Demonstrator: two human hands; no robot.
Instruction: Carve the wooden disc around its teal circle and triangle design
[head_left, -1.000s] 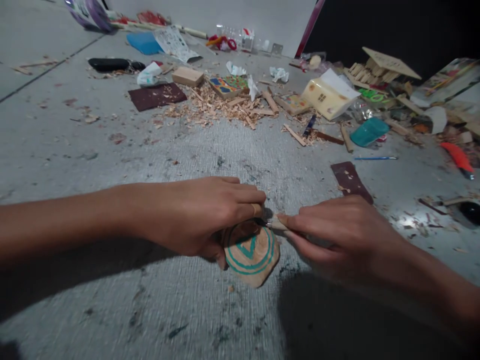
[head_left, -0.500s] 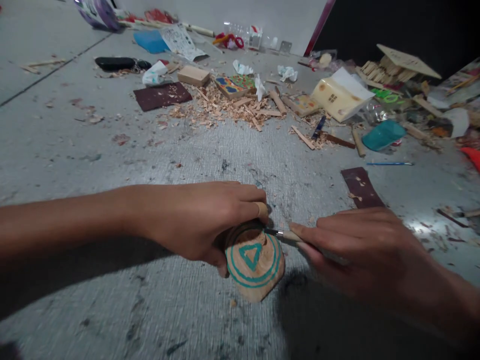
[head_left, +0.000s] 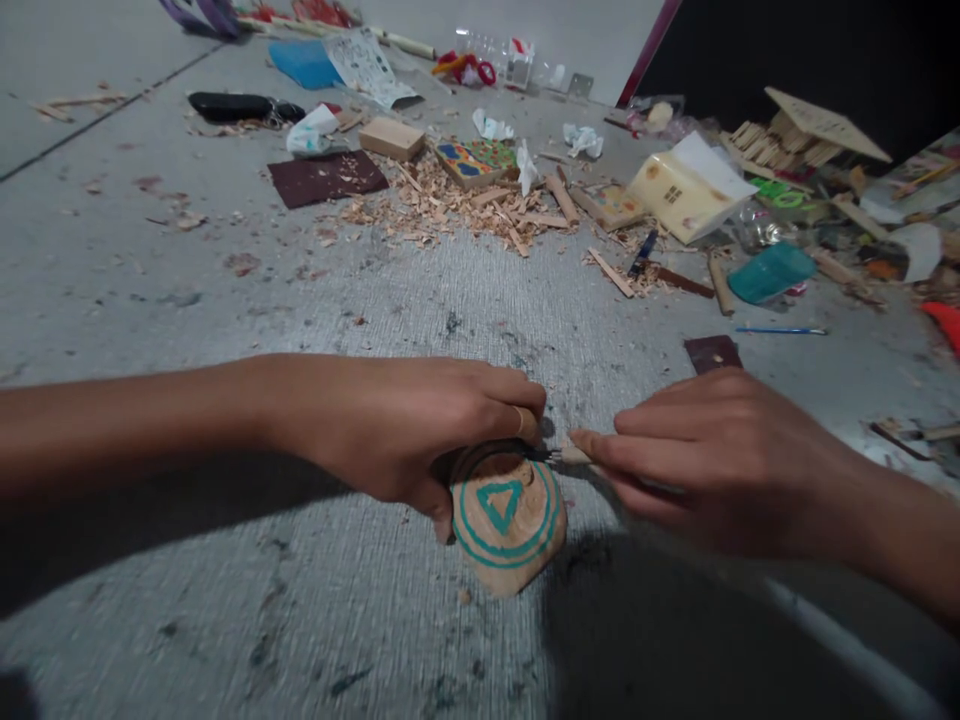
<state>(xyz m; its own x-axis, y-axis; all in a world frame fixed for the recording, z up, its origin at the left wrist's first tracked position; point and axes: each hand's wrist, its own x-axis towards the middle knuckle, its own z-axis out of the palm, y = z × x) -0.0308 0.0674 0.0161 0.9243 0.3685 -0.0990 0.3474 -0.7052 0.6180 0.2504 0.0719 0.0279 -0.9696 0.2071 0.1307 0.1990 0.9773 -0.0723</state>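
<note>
A flat wooden piece (head_left: 517, 575) lies on the floor, painted with teal rings around a teal triangle. My left hand (head_left: 457, 420) is closed around its upper left edge, thumb at the side and fingers curled over the far rim. My right hand (head_left: 675, 450) grips a slim tool with a pale wooden handle (head_left: 574, 455). Its dark tip meets the wood's upper right rim, beside my left fingertips. Whether that tip is a blade or bristles is hard to make out. My left hand shades the upper part of the rings.
Beyond my hands lie wood shavings (head_left: 450, 215), a wooden block (head_left: 391, 138), a painted block (head_left: 476, 160) and dark sandpaper (head_left: 326, 178). To the right are sandpaper (head_left: 711, 353), a thin blue brush (head_left: 781, 330) and a teal object (head_left: 771, 272). Scissors (head_left: 466, 68) lie near the wall.
My right hand has shifted slightly up and left with the tool, covering more of the right-hand sandpaper. My left hand still holds the wooden piece. The view has tilted a little.
</note>
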